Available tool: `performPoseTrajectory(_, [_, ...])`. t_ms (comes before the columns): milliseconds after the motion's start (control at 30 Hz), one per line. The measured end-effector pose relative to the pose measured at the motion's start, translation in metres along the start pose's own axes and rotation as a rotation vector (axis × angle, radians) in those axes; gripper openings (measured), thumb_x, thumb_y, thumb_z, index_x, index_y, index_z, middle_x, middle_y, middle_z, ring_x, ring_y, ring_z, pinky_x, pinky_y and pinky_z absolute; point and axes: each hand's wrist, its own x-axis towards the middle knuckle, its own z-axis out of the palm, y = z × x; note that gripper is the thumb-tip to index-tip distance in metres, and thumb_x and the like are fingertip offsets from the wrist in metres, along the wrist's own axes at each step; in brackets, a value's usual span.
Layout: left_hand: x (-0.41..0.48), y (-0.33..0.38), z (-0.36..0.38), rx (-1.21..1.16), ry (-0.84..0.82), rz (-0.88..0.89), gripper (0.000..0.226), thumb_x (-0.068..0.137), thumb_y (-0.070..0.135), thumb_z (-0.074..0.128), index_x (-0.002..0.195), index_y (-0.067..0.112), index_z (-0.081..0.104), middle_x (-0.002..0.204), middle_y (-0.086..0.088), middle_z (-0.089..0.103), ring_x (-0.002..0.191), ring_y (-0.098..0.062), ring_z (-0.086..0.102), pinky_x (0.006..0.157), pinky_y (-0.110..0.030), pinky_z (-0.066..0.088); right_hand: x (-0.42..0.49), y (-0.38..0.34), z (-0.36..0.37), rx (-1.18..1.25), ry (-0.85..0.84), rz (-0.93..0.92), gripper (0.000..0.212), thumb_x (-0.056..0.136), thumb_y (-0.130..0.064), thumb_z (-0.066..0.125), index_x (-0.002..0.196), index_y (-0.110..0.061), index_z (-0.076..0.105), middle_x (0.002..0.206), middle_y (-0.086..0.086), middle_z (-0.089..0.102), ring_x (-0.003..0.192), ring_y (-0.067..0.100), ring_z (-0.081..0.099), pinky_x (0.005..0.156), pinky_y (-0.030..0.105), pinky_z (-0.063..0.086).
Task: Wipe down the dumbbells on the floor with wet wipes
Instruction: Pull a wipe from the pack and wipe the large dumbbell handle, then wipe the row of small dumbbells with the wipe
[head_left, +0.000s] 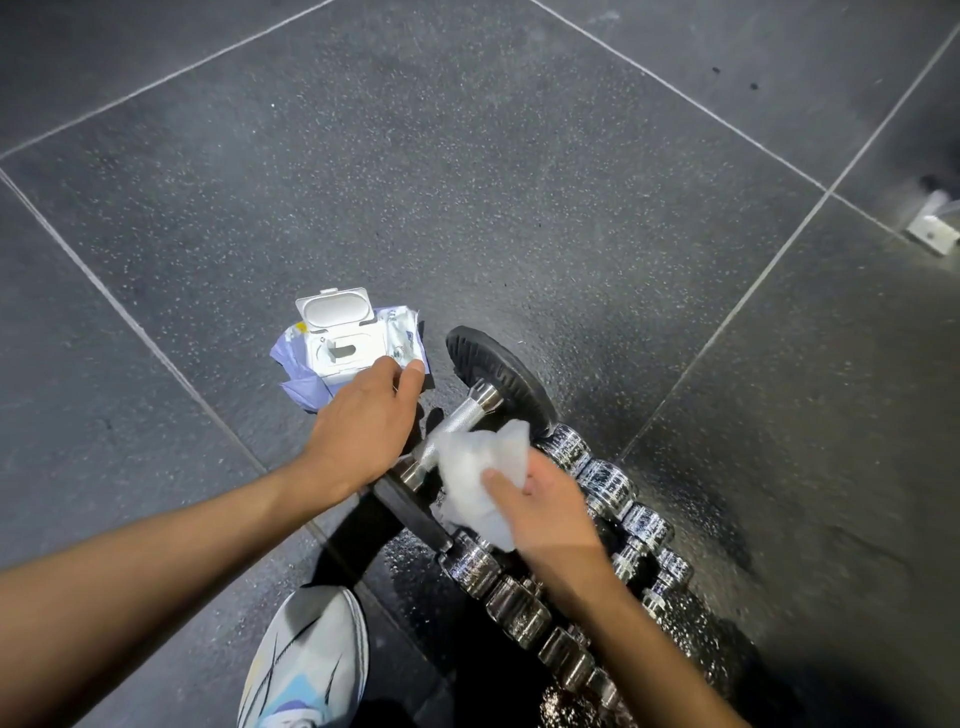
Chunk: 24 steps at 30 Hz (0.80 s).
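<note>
A pack of wet wipes (343, 345) lies on the dark floor with its white flip lid standing open. My left hand (363, 431) rests on the pack's near edge, thumb and fingers touching the wrapper. My right hand (545, 514) grips a crumpled white wet wipe (478, 478) and holds it over the knurled chrome handle of a black-plated dumbbell (488, 374). The near plate of that dumbbell is partly hidden under my hands. Rows of small chrome dumbbells (608, 478) lie close together to the right of it.
My white and blue shoe (306, 660) stands on the floor at the bottom, left of the chrome dumbbells. A white metal bracket or foot (932, 228) sits at the far right edge. The speckled rubber floor tiles (467, 182) stretch out beyond the pack.
</note>
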Motion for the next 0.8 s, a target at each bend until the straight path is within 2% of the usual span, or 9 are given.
performPoseTrajectory(133, [0.002, -0.001, -0.001, 0.017, 0.004, 0.005, 0.047, 0.103, 0.058, 0.024, 0.088, 0.022, 0.050, 0.092, -0.003, 0.061, 0.090, -0.030, 0.057, 0.082, -0.044, 0.046, -0.015, -0.004, -0.049, -0.001, 0.448, -0.113, 0.020, 0.106, -0.020, 0.049, 0.116, -0.033, 0.062, 0.094, -0.016, 0.067, 0.073, -0.001, 0.064, 0.055, 0.010, 0.047])
performPoseTrajectory(233, [0.002, -0.002, 0.000, 0.022, 0.014, 0.008, 0.047, 0.103, 0.058, 0.024, 0.086, 0.022, 0.049, 0.088, -0.001, 0.059, 0.088, -0.028, 0.056, 0.079, -0.043, 0.044, 0.005, 0.008, -0.080, -0.326, 0.610, -0.185, 0.020, 0.107, -0.018, 0.040, 0.103, -0.009, 0.058, 0.089, 0.004, 0.064, 0.074, 0.022, 0.056, 0.062, 0.034, 0.039])
performPoseTrajectory(333, [0.000, -0.001, 0.001, 0.025, 0.013, 0.019, 0.048, 0.104, 0.057, 0.024, 0.085, 0.020, 0.049, 0.086, 0.001, 0.058, 0.087, -0.028, 0.056, 0.076, -0.041, 0.040, 0.026, 0.025, -0.072, -0.733, 0.331, -0.242, 0.032, 0.109, -0.014, 0.034, 0.135, -0.002, 0.047, 0.133, 0.019, 0.055, 0.103, 0.030, 0.059, 0.084, 0.018, 0.044])
performPoseTrajectory(400, [0.000, 0.000, 0.001, 0.028, 0.012, 0.030, 0.048, 0.104, 0.056, 0.024, 0.088, 0.019, 0.050, 0.090, -0.002, 0.060, 0.089, -0.028, 0.056, 0.076, -0.041, 0.040, 0.032, 0.050, -0.048, -0.962, 0.159, -0.240, 0.054, 0.108, -0.011, 0.030, 0.159, -0.006, 0.016, 0.168, 0.018, 0.011, 0.152, 0.040, 0.020, 0.125, 0.038, 0.022])
performPoseTrajectory(467, [-0.002, 0.002, 0.001, 0.036, 0.008, 0.052, 0.047, 0.105, 0.053, 0.025, 0.092, 0.016, 0.051, 0.095, -0.005, 0.060, 0.091, -0.029, 0.056, 0.078, -0.042, 0.040, 0.029, 0.066, -0.027, -1.050, 0.159, -0.189, 0.065, 0.105, -0.006, 0.031, 0.161, -0.008, -0.003, 0.164, 0.016, -0.021, 0.153, 0.042, -0.016, 0.127, 0.050, 0.001])
performPoseTrajectory(567, [-0.003, 0.002, 0.000, 0.057, 0.001, 0.078, 0.048, 0.106, 0.052, 0.023, 0.099, 0.014, 0.052, 0.101, -0.009, 0.060, 0.094, -0.030, 0.055, 0.082, -0.044, 0.042, 0.012, 0.071, -0.010, -1.167, 0.076, -0.307, 0.063, 0.094, -0.002, 0.050, 0.153, 0.008, 0.029, 0.161, 0.024, -0.007, 0.150, 0.054, -0.006, 0.124, 0.061, 0.006])
performPoseTrajectory(600, [-0.003, 0.002, 0.000, 0.052, 0.007, 0.080, 0.050, 0.106, 0.053, 0.023, 0.100, 0.014, 0.053, 0.102, -0.009, 0.060, 0.094, -0.030, 0.055, 0.082, -0.044, 0.042, 0.006, 0.075, -0.007, -1.225, -0.001, -0.370, 0.063, 0.095, 0.000, 0.046, 0.154, 0.005, 0.025, 0.164, 0.022, -0.005, 0.150, 0.050, -0.016, 0.124, 0.056, -0.003])
performPoseTrajectory(700, [-0.004, 0.001, 0.001, 0.050, 0.018, 0.100, 0.050, 0.106, 0.053, 0.022, 0.099, 0.015, 0.053, 0.101, -0.010, 0.061, 0.093, -0.031, 0.056, 0.083, -0.046, 0.045, -0.014, 0.073, -0.010, -1.043, -0.287, -0.335, 0.059, 0.107, -0.011, 0.032, 0.162, -0.021, 0.012, 0.168, -0.010, -0.010, 0.144, 0.010, -0.038, 0.109, 0.025, -0.024])
performPoseTrajectory(800, [-0.005, 0.000, 0.001, 0.040, 0.022, 0.104, 0.049, 0.106, 0.053, 0.022, 0.096, 0.015, 0.051, 0.100, -0.010, 0.060, 0.093, -0.032, 0.055, 0.086, -0.048, 0.045, -0.023, 0.063, -0.021, -0.902, -0.289, -0.325, 0.050, 0.111, -0.023, 0.030, 0.160, -0.030, 0.025, 0.165, -0.022, 0.001, 0.142, -0.010, -0.020, 0.122, 0.027, -0.007])
